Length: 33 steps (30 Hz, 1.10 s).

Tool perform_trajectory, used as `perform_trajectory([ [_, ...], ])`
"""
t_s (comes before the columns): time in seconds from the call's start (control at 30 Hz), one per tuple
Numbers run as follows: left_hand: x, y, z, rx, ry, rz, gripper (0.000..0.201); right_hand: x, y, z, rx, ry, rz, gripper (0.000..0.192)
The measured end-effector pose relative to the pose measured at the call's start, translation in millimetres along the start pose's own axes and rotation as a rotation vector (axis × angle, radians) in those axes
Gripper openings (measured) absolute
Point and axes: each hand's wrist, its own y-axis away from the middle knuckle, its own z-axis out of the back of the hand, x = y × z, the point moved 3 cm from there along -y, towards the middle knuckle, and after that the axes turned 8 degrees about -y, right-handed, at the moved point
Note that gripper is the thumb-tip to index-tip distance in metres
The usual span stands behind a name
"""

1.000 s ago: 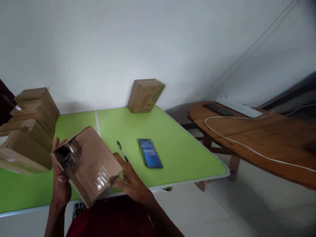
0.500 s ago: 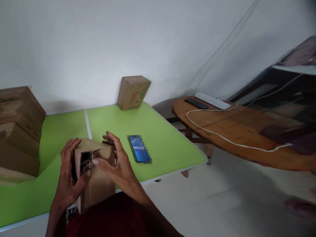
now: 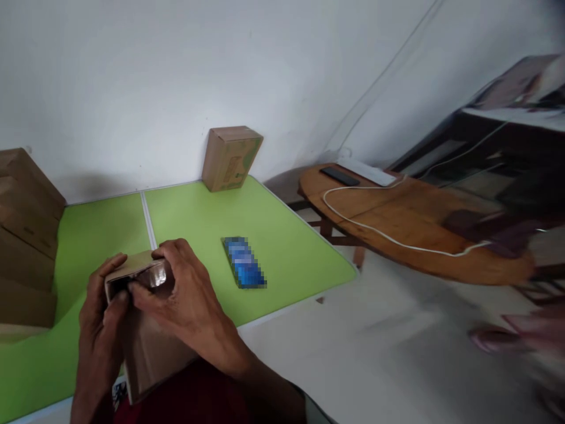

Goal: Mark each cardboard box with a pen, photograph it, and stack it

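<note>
A small brown cardboard box [image 3: 148, 353] wrapped in clear tape stands on end at the near edge of the green table [image 3: 273, 247]. My left hand [image 3: 99, 321] grips its left side, with the thumb on the top end. My right hand [image 3: 185, 300] lies over the box's top and front, fingers curled onto the upper edge. The box's top end shows a dark patch under my fingers.
A phone [image 3: 243, 262] lies on the green table to the right of my hands. Another brown box [image 3: 229, 156] leans against the wall. A stack of boxes [image 3: 24, 235] stands at the left. A wooden table [image 3: 410, 235] with a white cable [image 3: 375, 229] is at the right.
The box has been turned from tilted flat to standing on end. My right hand moved from beside it to over its top. The view has swung to the right.
</note>
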Motion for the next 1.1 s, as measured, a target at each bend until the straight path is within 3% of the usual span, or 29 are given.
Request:
perform_trajectory([
  [0.23, 3.6, -0.7, 7.7, 0.032, 0.0, 0.055, 0.063, 2.5, -7.9, -4.0, 0.038, 0.059, -0.027, 0.037],
  [0.33, 3.2, 1.3, 3.4, 0.089, -0.056, 0.047, 0.082, 1.0, -6.2, 3.6, 0.062, -0.006, -0.017, 0.038],
  [0.4, 1.6, 0.1, 0.9, 0.095, -0.06, 0.041, 0.082, -8.4, -4.8, 13.3, 0.055, -0.102, -0.023, 0.046],
  [0.5, -3.0, -4.6, 1.0, 0.056, -0.024, 0.037, 0.075, -41.3, -3.6, 35.0, -0.05, -0.183, -0.085, 0.048],
  [0.57, -5.1, -7.1, 2.6, 0.029, -0.008, 0.086, 0.072, -73.9, -2.2, 48.4, -0.093, -0.01, -0.209, 0.04],
  [0.7, -9.4, -8.7, 4.2, -0.002, 0.019, 0.131, 0.069, -136.8, 6.7, 54.4, 0.087, 0.524, -0.56, 0.026],
  [0.8, -11.8, -9.8, 3.7, -0.006, 0.017, 0.128, 0.069, -160.4, 13.6, 44.8, 0.145, 0.573, -0.631, 0.019],
  [0.9, -12.7, -10.6, 3.4, 0.006, 0.023, 0.15, 0.067, -167.5, 14.9, 38.1, 0.133, 0.522, -0.624, 0.005],
  [0.97, -13.2, -10.0, 3.3, 0.014, 0.037, 0.156, 0.064, -164.9, 11.9, 40.3, 0.113, 0.466, -0.593, 0.009],
  [1.03, -13.7, -8.5, 3.3, 0.016, 0.049, 0.149, 0.064, -154.4, 7.3, 47.8, 0.069, 0.398, -0.544, 0.013],
  [1.1, -13.4, -6.6, 3.3, 0.012, 0.059, 0.139, 0.063, -132.1, 3.2, 57.2, -0.066, 0.154, -0.416, 0.019],
])
